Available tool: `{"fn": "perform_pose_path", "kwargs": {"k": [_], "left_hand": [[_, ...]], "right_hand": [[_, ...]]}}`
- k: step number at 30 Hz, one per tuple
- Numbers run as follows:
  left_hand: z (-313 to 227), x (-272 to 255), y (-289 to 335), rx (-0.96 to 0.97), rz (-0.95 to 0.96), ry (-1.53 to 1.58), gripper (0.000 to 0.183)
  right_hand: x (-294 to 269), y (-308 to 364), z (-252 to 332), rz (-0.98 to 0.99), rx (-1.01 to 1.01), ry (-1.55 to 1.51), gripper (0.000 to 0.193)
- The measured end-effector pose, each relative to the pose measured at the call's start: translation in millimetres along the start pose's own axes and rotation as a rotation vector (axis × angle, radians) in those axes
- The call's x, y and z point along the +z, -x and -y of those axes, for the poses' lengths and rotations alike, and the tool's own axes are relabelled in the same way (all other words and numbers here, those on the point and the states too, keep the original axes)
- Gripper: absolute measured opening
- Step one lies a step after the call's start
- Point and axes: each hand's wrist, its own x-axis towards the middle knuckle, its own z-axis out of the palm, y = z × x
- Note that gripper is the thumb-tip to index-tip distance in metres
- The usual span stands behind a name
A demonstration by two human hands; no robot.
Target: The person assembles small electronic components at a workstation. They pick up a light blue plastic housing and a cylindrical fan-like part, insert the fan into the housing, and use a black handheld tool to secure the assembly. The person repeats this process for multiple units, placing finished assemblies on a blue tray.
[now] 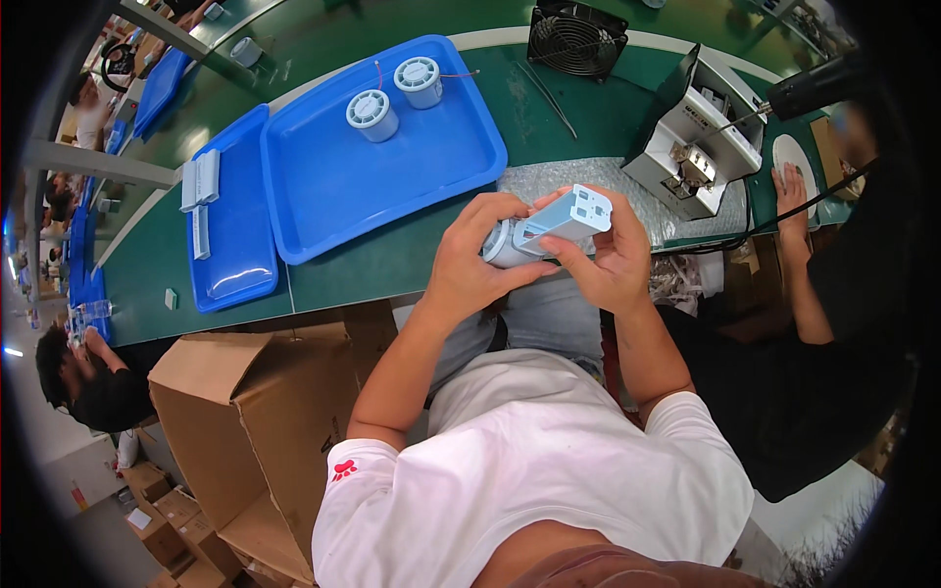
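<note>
Blue tray [392,186] holds two vented cylinders [372,116]; hands [469,260] grip pale housing [569,218].

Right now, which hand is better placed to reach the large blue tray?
Probably the left hand: it is nearer the tray, though it grips a cylinder; the right hand holds a casing.

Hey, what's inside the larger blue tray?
In the larger blue tray are two round, pale cylinders with slotted tops; what lies directly beneath them is covered.
</note>
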Motion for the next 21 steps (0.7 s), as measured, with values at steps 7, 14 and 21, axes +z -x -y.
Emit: {"fn": "perform_pose_path", "kwargs": {"k": [7,14,21], "left_hand": [[-8.0,7.2,-4.7,0.109,-0.047,-0.254,0.062],[14.3,28.4,-3.2,0.216,-0.156,-0.207,0.055],[14.7,42.8,-9.3,0.184,-0.184,-0.142,0.036]], "right_hand": [[7.3,4.1,0.6,-0.096,-0.026,0.023,0.053],[7.9,0.4,11.9,-0.064,-0.086,0.269,0.045],[4.5,-5.5,18.1,-0.042,-0.113,0.364,0.041]]}}
